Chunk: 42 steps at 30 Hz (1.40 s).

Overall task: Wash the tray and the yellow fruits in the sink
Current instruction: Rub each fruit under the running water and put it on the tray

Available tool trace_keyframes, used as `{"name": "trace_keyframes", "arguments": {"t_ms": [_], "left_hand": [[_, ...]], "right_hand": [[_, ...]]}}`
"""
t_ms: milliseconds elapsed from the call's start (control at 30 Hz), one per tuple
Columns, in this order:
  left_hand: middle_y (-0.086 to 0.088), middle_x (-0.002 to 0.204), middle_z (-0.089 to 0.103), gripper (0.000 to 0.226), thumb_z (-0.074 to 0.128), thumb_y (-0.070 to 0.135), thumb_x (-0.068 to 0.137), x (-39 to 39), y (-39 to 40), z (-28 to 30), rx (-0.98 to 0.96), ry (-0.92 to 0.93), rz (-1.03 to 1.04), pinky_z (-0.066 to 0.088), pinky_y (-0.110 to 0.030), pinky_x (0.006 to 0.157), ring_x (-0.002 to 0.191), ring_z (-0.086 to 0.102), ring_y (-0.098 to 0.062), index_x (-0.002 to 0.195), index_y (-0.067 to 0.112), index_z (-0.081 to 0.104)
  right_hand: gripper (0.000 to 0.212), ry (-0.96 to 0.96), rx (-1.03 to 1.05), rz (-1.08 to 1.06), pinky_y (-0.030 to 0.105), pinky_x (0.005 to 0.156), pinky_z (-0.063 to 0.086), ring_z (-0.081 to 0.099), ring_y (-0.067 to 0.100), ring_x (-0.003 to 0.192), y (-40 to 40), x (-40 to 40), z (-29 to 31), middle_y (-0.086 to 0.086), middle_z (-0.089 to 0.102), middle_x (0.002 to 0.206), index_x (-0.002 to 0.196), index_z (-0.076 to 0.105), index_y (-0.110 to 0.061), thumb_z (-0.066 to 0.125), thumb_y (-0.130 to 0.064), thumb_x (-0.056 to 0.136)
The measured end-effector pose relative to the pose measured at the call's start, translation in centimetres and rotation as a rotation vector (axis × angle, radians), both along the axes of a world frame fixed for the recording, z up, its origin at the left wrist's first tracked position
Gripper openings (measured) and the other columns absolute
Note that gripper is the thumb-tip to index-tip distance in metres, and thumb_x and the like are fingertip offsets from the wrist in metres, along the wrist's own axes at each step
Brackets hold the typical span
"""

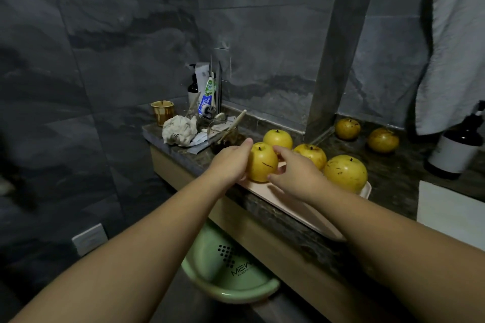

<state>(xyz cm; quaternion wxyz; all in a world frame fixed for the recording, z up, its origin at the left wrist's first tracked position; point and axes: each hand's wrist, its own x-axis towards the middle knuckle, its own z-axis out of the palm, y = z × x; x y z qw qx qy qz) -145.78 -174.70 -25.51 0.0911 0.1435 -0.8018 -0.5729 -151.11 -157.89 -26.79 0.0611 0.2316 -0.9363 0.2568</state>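
A pale pink tray (pixel 288 202) lies along the front edge of the dark stone counter and carries several yellow fruits. Both hands are on the front-left fruit (pixel 262 162), which stands on the tray. My left hand (pixel 231 162) cups its left side, thumb up by the stem. My right hand (pixel 299 176) grips its right side, with the thumb low in front and the index finger reaching behind. The other tray fruits are one behind (pixel 278 139), one in the middle (pixel 311 155) and a large one at the right end (pixel 345 173).
Two more yellow fruits (pixel 347 128) (pixel 383 140) lie on the counter at the back right. A dark bottle (pixel 456 149) and a hanging towel (pixel 451 34) are far right, above a white basin edge (pixel 446 204). A glass (pixel 223 134), crumpled cloth (pixel 179 130) and toiletries crowd the left. A green plastic tub (pixel 231 270) sits below.
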Motion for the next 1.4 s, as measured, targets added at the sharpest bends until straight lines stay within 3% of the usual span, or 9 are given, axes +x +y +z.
{"name": "trace_keyframes", "arguments": {"t_ms": [133,267,400,500,667,833,933,1233,1400], "left_hand": [[0.01,0.115,0.069,0.041,0.056,0.053,0.1,-0.1,1.6,1.3,-0.139,0.314,0.028,0.04,-0.025,0.088,0.107,0.059,-0.007,0.126,0.025,0.07],[0.022,0.093,0.069,0.024,0.057,0.057,0.09,-1.4,6.7,4.7,-0.047,0.432,-0.085,0.043,-0.017,0.08,0.094,0.063,0.001,0.095,0.037,0.07],[0.003,0.109,0.075,0.04,0.055,0.066,0.074,-4.3,13.4,6.9,0.077,0.296,-0.239,0.051,-0.043,0.102,0.112,0.067,-0.023,0.09,0.032,0.071],[-0.013,0.131,0.068,0.061,0.056,0.068,0.078,-7.5,18.0,7.6,0.09,0.135,-0.361,0.045,-0.052,0.114,0.128,0.059,-0.037,0.114,0.021,0.071],[-0.006,0.111,0.065,0.044,0.054,0.057,0.101,-14.4,23.7,7.4,0.131,-0.037,-0.419,0.049,-0.034,0.093,0.091,0.061,-0.02,0.125,0.022,0.066],[-0.012,0.143,0.058,0.065,0.049,0.06,0.101,-21.0,28.6,5.5,0.052,-0.124,-0.426,0.044,-0.041,0.112,0.129,0.057,-0.032,0.146,0.014,0.056],[-0.009,0.152,0.051,0.069,0.044,0.064,0.101,-24.1,30.2,5.1,0.073,-0.179,-0.422,0.039,-0.039,0.113,0.135,0.052,-0.031,0.153,0.019,0.047],[-0.008,0.163,0.038,0.084,0.036,0.077,0.097,-29.2,31.9,3.6,0.107,-0.368,-0.406,0.036,-0.048,0.111,0.143,0.042,-0.034,0.162,0.024,0.029],[-0.006,0.135,0.057,0.08,0.048,0.072,0.096,-28.7,32.3,3.3,0.187,-0.318,-0.386,0.042,-0.036,0.086,0.097,0.058,-0.023,0.155,0.018,0.042]], "right_hand": [[0.079,0.062,-0.03,-0.011,0.02,0.082,0.039,0.063,0.014,0.098,2.1,0.8,3.2,0.003,0.061,0.128,0.155,0.039,-0.026,0.076,-0.033,0.085],[0.056,0.179,-0.1,-0.033,0.015,0.078,0.039,0.06,0.007,0.094,7.5,0.3,6.5,-0.004,0.064,0.122,0.139,0.059,-0.027,0.075,-0.027,0.086],[0.048,0.124,-0.19,-0.21,0.019,0.077,0.043,0.062,0.005,0.09,15.5,-2.3,7.7,-0.012,0.067,0.108,0.13,0.063,-0.031,0.078,-0.03,0.085],[0.05,0.035,-0.272,-0.341,0.033,0.09,0.052,0.066,0.013,0.097,21.3,-5.0,7.3,-0.009,0.067,0.105,0.129,0.061,-0.029,0.08,-0.029,0.083],[0.07,-0.04,-0.367,-0.396,0.042,0.098,0.054,0.063,0.019,0.109,26.2,-9.6,5.8,0.002,0.064,0.125,0.141,0.051,-0.022,0.085,-0.028,0.08],[0.087,-0.067,-0.287,-0.4,0.029,0.094,0.045,0.056,0.02,0.119,28.1,-14.8,3.5,0.005,0.055,0.14,0.152,0.038,-0.018,0.085,-0.038,0.081],[0.099,-0.125,-0.258,-0.414,0.038,0.108,0.046,0.052,0.026,0.131,28.4,-17.9,2.1,0.008,0.051,0.148,0.157,0.03,-0.018,0.084,-0.045,0.078],[0.104,-0.213,-0.292,-0.474,0.033,0.095,0.048,0.058,0.026,0.124,28.5,-23.4,-1.0,0.006,0.056,0.142,0.157,0.03,-0.021,0.08,-0.056,0.073],[0.084,-0.177,-0.367,-0.476,0.037,0.093,0.054,0.065,0.021,0.108,28.0,-22.9,-1.4,0.001,0.067,0.122,0.14,0.051,-0.024,0.082,-0.057,0.07]]}}
